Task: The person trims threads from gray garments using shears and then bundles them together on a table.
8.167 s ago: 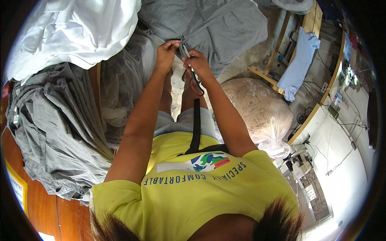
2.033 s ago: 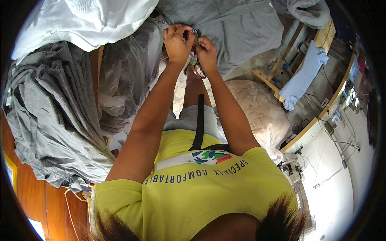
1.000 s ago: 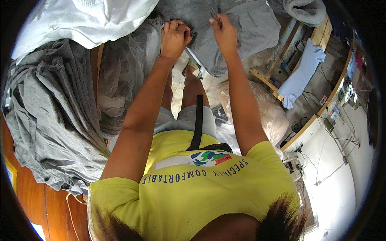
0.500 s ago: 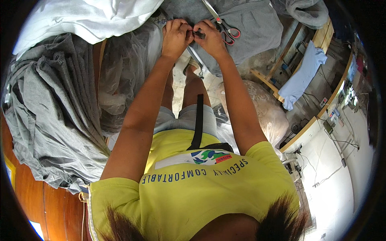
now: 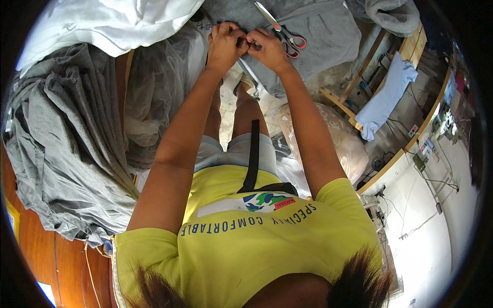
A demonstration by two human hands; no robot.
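Observation:
Both my hands meet at the near edge of a grey cloth (image 5: 313, 38), their fingertips almost touching. My left hand (image 5: 224, 47) is closed, fingers curled in a pinch. Opposite it, my right hand (image 5: 268, 50) also pinches, thumb against forefinger. A dark bit of the grey cloth seems to be gripped between them, mostly hidden by the fingers. Scissors (image 5: 280, 30) with red and black handles lie on the cloth just beyond my right hand, their blades pointing away to the upper left.
White cloth (image 5: 115, 23) is heaped at the far left, above a big pile of grey fabric (image 5: 67, 138). Clear plastic (image 5: 159, 92) hangs beside it. To the right are a filled plastic bag (image 5: 334, 136), a wooden frame (image 5: 341, 108) and a light blue cloth (image 5: 387, 95).
My hands stay together in nearly the same place, with small finger movements. The scissors appear shifted slightly nearer in the picture.

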